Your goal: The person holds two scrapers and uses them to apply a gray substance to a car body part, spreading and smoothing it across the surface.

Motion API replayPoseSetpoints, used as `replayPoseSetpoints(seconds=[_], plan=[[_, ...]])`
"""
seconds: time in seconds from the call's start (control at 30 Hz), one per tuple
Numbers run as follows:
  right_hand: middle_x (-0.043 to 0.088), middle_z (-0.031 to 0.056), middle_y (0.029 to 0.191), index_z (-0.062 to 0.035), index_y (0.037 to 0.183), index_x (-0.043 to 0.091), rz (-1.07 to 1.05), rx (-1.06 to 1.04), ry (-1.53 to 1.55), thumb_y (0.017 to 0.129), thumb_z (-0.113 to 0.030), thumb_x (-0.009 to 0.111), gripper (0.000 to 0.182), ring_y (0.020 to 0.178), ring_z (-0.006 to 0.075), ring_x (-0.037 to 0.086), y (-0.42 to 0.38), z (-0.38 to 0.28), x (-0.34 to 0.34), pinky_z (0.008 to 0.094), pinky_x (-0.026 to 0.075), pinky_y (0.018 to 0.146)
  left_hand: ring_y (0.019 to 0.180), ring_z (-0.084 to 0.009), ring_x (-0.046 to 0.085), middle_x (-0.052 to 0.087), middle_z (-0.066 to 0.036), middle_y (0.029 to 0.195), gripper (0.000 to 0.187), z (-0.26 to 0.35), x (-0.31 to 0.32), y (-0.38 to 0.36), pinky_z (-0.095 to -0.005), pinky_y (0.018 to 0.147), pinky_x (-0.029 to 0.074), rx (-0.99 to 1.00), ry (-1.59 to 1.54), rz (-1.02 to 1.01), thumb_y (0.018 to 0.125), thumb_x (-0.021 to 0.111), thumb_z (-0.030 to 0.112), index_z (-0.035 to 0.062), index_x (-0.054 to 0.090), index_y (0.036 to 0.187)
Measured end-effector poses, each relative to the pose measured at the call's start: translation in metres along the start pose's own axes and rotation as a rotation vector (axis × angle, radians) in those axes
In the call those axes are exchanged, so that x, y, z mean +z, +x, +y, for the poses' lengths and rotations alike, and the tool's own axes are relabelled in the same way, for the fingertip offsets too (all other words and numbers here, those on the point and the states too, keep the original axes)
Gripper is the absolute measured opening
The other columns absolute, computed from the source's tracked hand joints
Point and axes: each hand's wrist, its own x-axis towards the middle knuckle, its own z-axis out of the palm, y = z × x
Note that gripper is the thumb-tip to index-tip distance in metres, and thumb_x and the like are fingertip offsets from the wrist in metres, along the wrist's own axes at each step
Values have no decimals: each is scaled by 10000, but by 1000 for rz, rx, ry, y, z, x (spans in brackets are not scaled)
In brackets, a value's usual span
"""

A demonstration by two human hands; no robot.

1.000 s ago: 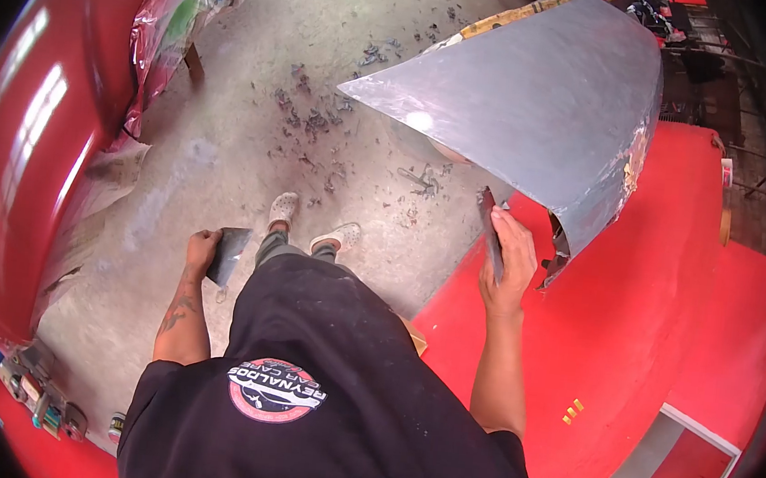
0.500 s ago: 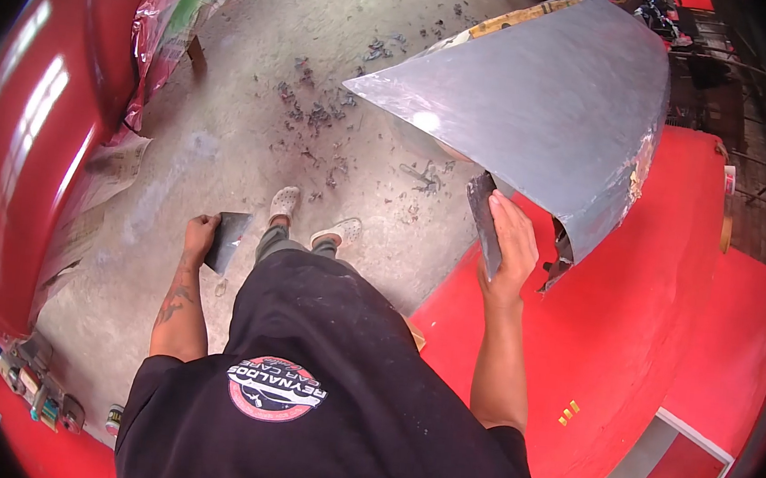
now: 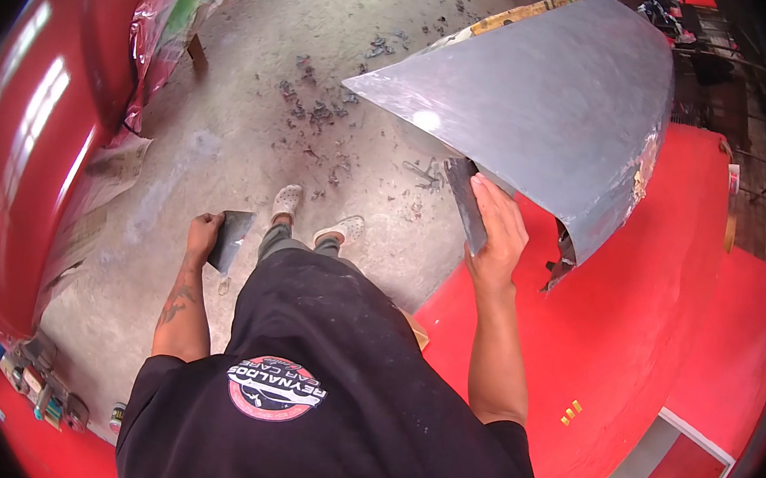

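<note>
My left hand (image 3: 204, 234) grips a dark, thin rectangular sheet (image 3: 233, 239) by its edge, low over the concrete floor. In my right hand (image 3: 499, 229) is a long dark flat block (image 3: 466, 205), held tilted with the fingers along its side. The block's upper end is near the lower edge of a large grey panel (image 3: 541, 98). That panel is pointed at its left end and has a rough, chipped edge at the right. Whether the block touches the panel, I cannot tell.
A glossy red car body (image 3: 37, 136) stands at the left, with pink plastic and paper beside it. Dark scraps (image 3: 317, 110) lie on the concrete floor (image 3: 229, 125). A red wall (image 3: 612, 332) is at the right. Tools (image 3: 47, 387) sit at the lower left.
My right hand has moved a little to the left and up with the block, along the panel's lower edge. My left hand has shifted only slightly.
</note>
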Motion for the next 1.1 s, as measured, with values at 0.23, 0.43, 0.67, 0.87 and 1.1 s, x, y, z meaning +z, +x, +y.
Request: replayPoseSetpoints(seconds=[0.23,0.43,0.67,0.87,1.1], plan=[[682,143,1096,-17,1120,675,-14,8,7,633,123,618,510,973,305,665,9,-2,19,368,531,839,621,-121,529,605,-25,695,309,4,-3,0,-308,608,445,-12,-9,-3,887,633,300,0,667,818],[669,132,1112,-47,1138,671,6,22,44,563,166,531,628,967,302,654,12,-4,46,373,538,824,620,-122,540,610,-30,699,311,1,-5,-8,-310,609,449,-51,-17,6,881,642,301,-3,668,818],[659,127,1104,-58,1167,652,-96,50,196,567,158,512,653,976,306,644,13,-19,71,380,534,827,646,-137,560,629,-49,719,340,-2,-7,-9,-323,636,465,-35,15,21,882,634,323,-12,683,851],[666,127,1084,-53,1135,671,-77,65,126,591,150,528,599,963,308,646,-3,-17,29,391,527,835,657,-137,566,636,-52,730,344,-9,-5,-5,-315,651,466,-27,-17,13,881,635,327,-12,684,859],[675,115,1077,-72,1144,680,14,109,-31,609,135,564,586,973,297,646,-3,-12,-6,382,526,830,652,-138,560,631,-52,725,335,0,-2,-8,-313,642,461,-42,-5,8,878,636,320,-11,682,854]])
